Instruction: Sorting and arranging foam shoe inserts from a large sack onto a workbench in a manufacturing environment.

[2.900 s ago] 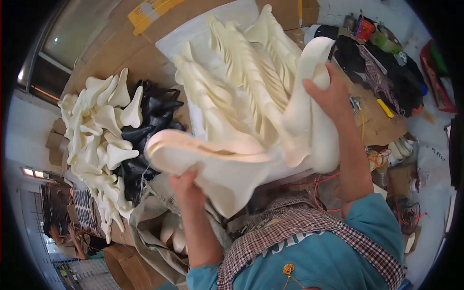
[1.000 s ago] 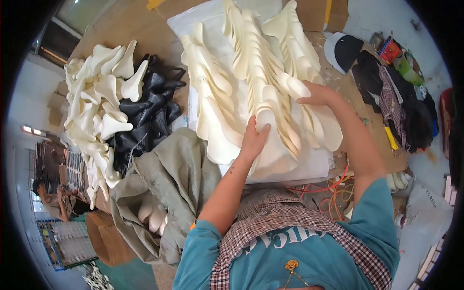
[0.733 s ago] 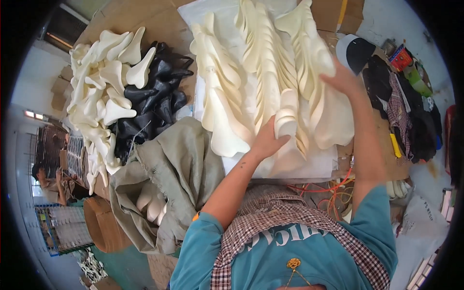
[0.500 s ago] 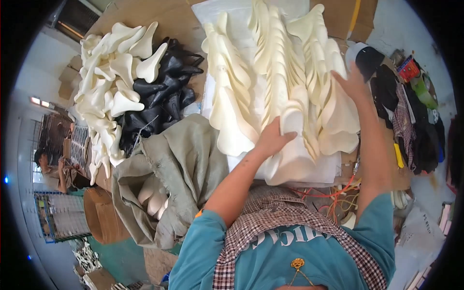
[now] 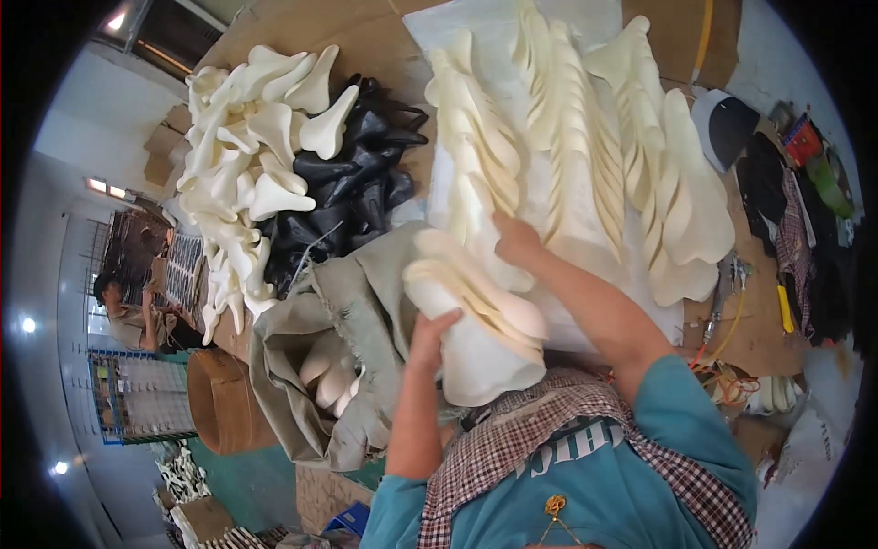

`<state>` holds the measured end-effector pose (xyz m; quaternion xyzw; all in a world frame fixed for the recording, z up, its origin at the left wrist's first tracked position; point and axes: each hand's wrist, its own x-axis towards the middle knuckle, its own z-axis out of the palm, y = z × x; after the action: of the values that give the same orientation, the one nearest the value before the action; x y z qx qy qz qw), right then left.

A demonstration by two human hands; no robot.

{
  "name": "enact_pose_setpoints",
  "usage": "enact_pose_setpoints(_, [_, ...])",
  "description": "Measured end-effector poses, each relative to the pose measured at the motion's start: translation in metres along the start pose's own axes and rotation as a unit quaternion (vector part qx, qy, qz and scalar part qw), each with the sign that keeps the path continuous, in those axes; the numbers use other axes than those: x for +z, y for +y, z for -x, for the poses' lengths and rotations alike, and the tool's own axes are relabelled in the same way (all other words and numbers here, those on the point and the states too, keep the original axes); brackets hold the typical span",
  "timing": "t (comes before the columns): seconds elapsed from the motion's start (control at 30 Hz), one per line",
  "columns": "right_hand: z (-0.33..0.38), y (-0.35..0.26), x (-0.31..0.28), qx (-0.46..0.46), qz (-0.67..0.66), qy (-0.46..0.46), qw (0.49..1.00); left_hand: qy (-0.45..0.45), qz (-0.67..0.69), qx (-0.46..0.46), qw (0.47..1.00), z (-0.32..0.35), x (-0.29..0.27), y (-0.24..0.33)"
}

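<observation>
My left hand (image 5: 433, 340) is closed on a small stack of cream bicycle saddle pads (image 5: 489, 361), thumb on top, held in front of my apron. Its fingers are hidden under the stack. My right hand (image 5: 518, 243) is at the near end of the left row of nested saddle pads (image 5: 480, 137), its curled fingers gripping the edge of a pad there. Farther right, a middle row (image 5: 581, 197) and a right row (image 5: 695, 201) of nested pads lie on a white sheet (image 5: 663, 320).
Loose cream pads (image 5: 261, 128) and black saddle-shaped pieces (image 5: 352, 174) are heaped at the left. An open grey-green sack (image 5: 311, 284) holds more pads. A cardboard box (image 5: 215, 403) stands beyond it. Clothes (image 5: 819, 265) and a yellow-handled tool (image 5: 785, 308) lie right. Another person (image 5: 133, 316) is far left.
My left hand has lifted a stack of pads from the middle row and brought it left toward me. My right hand has moved from the right row across to the left row.
</observation>
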<state>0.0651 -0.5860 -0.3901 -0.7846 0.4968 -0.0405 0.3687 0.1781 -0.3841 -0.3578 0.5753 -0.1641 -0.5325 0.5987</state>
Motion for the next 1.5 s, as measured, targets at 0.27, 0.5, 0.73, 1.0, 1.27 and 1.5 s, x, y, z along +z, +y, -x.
enact_pose_setpoints(0.27, [-0.033, 0.025, -0.032, -0.169, -0.022, 0.190, 0.967, -0.017, -0.136, 0.124, 0.983, -0.081, 0.046, -0.028])
enact_pose_setpoints(0.5, [0.077, 0.045, -0.127, -0.250, -0.247, 0.303, 0.886, 0.116, -0.440, 0.199, 0.868, -0.104, 0.014, -0.026])
enact_pose_setpoints(0.73, [0.181, 0.294, -0.194, 0.071, -0.035, 0.601, 0.795, 0.201, -0.530, 0.185, 0.803, -0.069, 0.062, 0.012])
enact_pose_setpoints(1.0, [0.173, 0.396, -0.123, 0.197, 0.183, 0.449, 0.852, -0.021, -0.631, 0.205, 0.748, -0.052, 0.038, 0.015])
enact_pose_setpoints(1.27, [0.207, 0.442, -0.152, 0.105, 0.084, 0.506, 0.852, -0.005, -0.685, 0.154, 0.712, -0.023, 0.067, -0.027])
enact_pose_setpoints(1.5, [0.352, 0.214, -0.150, 0.132, -0.392, 0.418, 0.809, 0.052, -0.578, 0.300, 0.757, -0.032, 0.053, 0.016])
